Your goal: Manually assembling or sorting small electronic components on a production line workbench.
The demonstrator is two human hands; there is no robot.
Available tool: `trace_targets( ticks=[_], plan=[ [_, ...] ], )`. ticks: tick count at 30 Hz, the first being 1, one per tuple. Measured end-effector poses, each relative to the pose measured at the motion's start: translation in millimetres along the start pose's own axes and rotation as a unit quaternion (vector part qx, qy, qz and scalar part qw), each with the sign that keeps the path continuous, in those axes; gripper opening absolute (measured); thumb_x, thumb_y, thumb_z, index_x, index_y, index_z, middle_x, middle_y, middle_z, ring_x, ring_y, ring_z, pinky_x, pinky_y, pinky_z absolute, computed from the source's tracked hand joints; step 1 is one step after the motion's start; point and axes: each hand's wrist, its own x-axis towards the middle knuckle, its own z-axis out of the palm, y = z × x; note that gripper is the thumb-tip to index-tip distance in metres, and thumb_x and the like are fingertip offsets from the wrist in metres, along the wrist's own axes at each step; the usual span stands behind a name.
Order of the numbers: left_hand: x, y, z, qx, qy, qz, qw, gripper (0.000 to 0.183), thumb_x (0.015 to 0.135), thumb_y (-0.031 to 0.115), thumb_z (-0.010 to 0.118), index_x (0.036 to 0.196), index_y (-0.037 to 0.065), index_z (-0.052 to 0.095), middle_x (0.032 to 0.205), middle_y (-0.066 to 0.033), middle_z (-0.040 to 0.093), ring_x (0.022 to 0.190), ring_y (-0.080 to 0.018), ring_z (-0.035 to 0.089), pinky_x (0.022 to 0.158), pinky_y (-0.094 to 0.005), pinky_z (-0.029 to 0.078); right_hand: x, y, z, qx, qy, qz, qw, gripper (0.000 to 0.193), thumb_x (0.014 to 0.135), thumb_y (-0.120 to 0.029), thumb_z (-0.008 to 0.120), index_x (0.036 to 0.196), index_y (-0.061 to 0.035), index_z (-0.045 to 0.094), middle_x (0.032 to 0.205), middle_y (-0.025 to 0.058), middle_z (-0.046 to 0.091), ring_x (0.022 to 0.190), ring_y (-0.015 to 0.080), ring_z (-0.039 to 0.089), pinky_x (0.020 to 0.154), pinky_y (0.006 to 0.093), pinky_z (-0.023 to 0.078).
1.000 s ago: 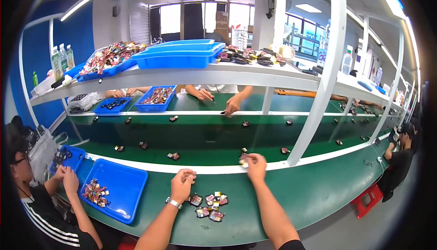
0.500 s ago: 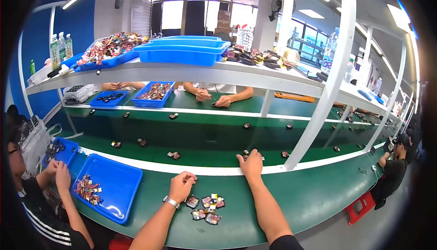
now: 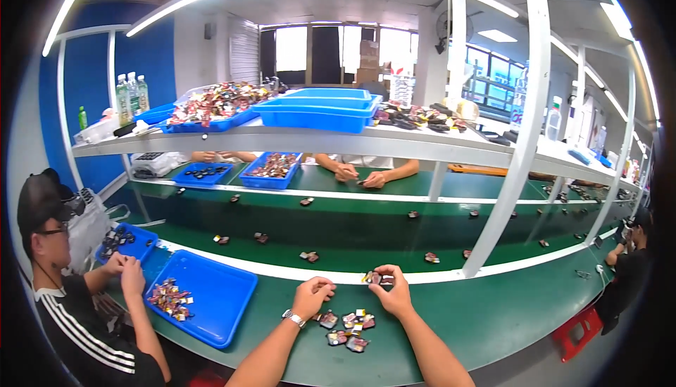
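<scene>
My right hand [image 3: 396,295] pinches a small flat part [image 3: 370,278], dark-edged with a reddish middle and a yellow-and-white tab, just above the bench near the white rail. To its left hovers my left hand [image 3: 310,298], a metal watch on the wrist. Its fingers are curled together, and whatever they hold, if anything, is hidden. Between my forearms several similar parts [image 3: 355,322] lie in a loose group on the green bench [image 3: 451,331].
A blue tray [image 3: 236,299] with small reddish parts stands to the left, beside a co-worker's hands [image 3: 130,271]. Beyond the white rail [image 3: 282,271], spaced parts lie on a green belt [image 3: 366,242]. A white post [image 3: 503,190] rises at the right, supporting a loaded shelf.
My right hand has drawn back from the belt over the rail with a part in its fingers. My left hand stays curled beside the group. The whole view has shifted.
</scene>
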Motion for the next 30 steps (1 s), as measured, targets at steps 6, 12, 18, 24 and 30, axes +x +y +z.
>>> trace_targets(
  ticks=[6,12,18,24,30],
  plan=[
    [-6.1,25.0,1.2,-0.138,-0.147,-0.074,0.977,0.034,0.1,0.02,0.048,0.12,-0.006,0.057,0.093,-0.0082,0.065,0.074,-0.0118,0.06,0.067,-0.0245,0.051,-16.7,-30.9,18.7,0.062,-0.149,-0.037,0.986,0.046,0.072,-0.006,0.077,0.114,-0.0046,0.056,0.116,0.0093,0.062,0.109,0.021,0.059,0.096,0.0358,0.046],
    [-6.3,25.7,3.3,-0.12,-0.194,-0.12,0.966,0.032,0.098,0.015,0.051,0.123,-0.005,0.056,0.095,-0.0057,0.063,0.077,-0.0107,0.06,0.066,-0.0236,0.051,-18.0,-30.1,21.6,-0.015,-0.178,-0.056,0.982,0.05,0.072,-0.009,0.075,0.119,-0.0075,0.059,0.12,0.0114,0.06,0.113,0.0283,0.054,0.099,0.0376,0.044],
    [-9.8,21.3,8.1,-0.156,-0.147,-0.113,0.97,0.025,0.095,0.006,0.054,0.118,-0.002,0.053,0.103,-0.0087,0.063,0.088,-0.0158,0.065,0.078,-0.0285,0.055,-17.5,-41.0,22.5,-0.092,-0.151,-0.18,0.968,0.033,0.074,-0.01,0.073,0.106,-0.0105,0.066,0.123,0.0085,0.058,0.117,0.0294,0.05,0.1,0.0395,0.043],
    [-11.1,27.2,7.9,-0.155,-0.179,-0.136,0.962,0.023,0.094,0.004,0.054,0.117,0.0,0.053,0.106,-0.0102,0.066,0.094,-0.0166,0.065,0.084,-0.0315,0.055,-19.2,-36.5,19.7,-0.122,-0.149,-0.164,0.968,0.014,0.076,-0.01,0.072,0.091,-0.0109,0.071,0.122,0.0071,0.058,0.116,0.0284,0.051,0.097,0.0391,0.045],
    [-13.0,31.2,8.8,-0.07,-0.22,-0.088,0.969,0.034,0.094,0.002,0.052,0.127,0.001,0.055,0.108,-0.0107,0.066,0.096,-0.0136,0.064,0.084,-0.0289,0.055,-19.6,-36.2,20.0,-0.143,-0.153,-0.178,0.961,0.014,0.074,-0.011,0.073,0.088,-0.0095,0.071,0.119,0.0073,0.059,0.115,0.0276,0.052,0.096,0.038,0.046]
  ],
)
